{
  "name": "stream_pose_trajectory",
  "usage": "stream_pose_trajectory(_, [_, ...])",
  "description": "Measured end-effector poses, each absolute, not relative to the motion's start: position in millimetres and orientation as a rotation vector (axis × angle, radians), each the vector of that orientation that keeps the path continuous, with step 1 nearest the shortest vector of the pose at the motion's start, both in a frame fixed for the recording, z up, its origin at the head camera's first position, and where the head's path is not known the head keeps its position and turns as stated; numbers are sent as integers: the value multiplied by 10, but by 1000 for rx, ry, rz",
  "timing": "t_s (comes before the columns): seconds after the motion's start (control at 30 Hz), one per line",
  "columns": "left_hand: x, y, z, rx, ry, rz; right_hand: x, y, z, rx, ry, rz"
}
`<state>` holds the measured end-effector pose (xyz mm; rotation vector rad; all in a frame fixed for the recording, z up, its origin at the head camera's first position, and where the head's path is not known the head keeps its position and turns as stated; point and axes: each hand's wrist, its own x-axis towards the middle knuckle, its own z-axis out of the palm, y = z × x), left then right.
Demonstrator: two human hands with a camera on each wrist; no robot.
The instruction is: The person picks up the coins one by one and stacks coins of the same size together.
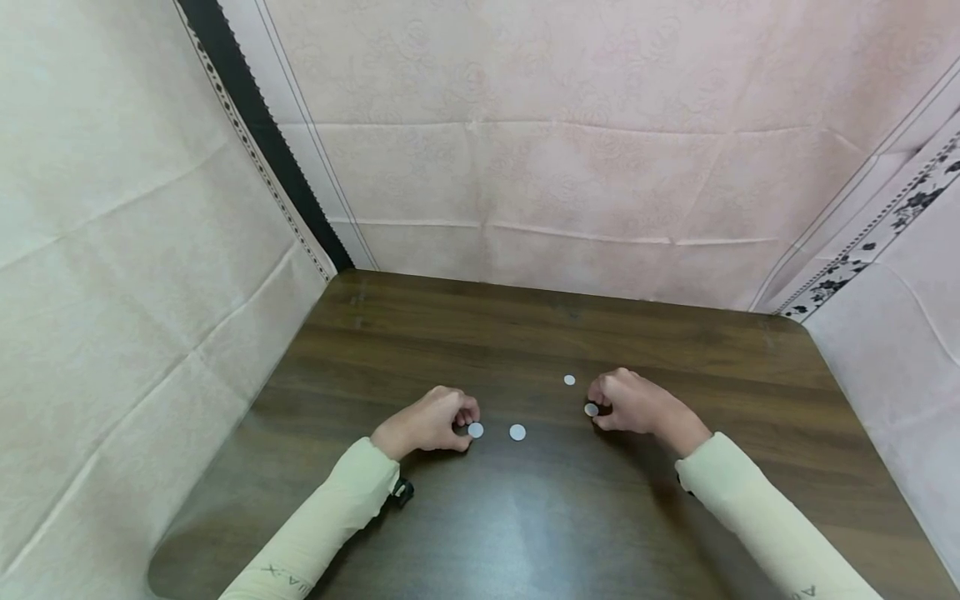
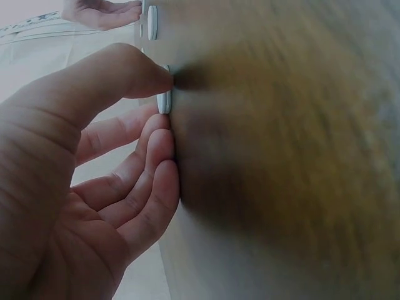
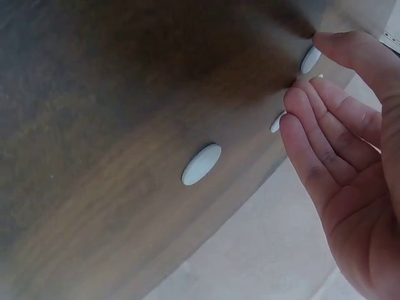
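Observation:
My left hand pinches a small flat white disc between thumb and fingers, close over the wooden table. The left wrist view shows that disc edge-on, with the thumb at its upper end. On the other side, my right hand has thumb and forefinger around a second white disc; this disc partly shows behind the fingers in the right wrist view. Between the hands lies another disc, nearer the left one. One more disc lies farther back, just left of the right fingertips.
The brown wood-grain table has rounded corners. Pale cloth hangs along its far edge, with more pale cloth on the left. A dark strip runs down the back left corner. The sleeves are pale; a dark band sits at the left wrist.

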<state>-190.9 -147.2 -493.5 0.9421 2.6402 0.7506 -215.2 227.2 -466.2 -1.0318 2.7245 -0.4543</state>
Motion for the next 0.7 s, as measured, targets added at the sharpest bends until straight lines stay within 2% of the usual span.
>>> stream_pose_trajectory(0.7, [-1912,-1472,-4943,951,2643,745,-2337,2189,-4639,-1069,2569,-408])
